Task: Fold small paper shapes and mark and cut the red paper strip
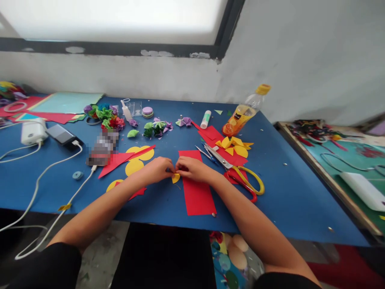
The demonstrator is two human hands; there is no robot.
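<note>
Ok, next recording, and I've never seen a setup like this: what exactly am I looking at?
No machine here: these are a person's own bare hands. The single picture comes from a camera worn on the head, looking forward and down, so both arms enter from below. The left hand and right hand meet above a blue table, fingertips at a small yellow paper piece, seemingly held between them; the exact grip is too small to tell. A red paper strip lies partly beneath the right hand. Farther right are scissors and a drink bottle; leftward, yellow paper circles.

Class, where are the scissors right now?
In the head view, the scissors lie right of the right hand, partly on red paper, beside yellow paper pieces.
</note>
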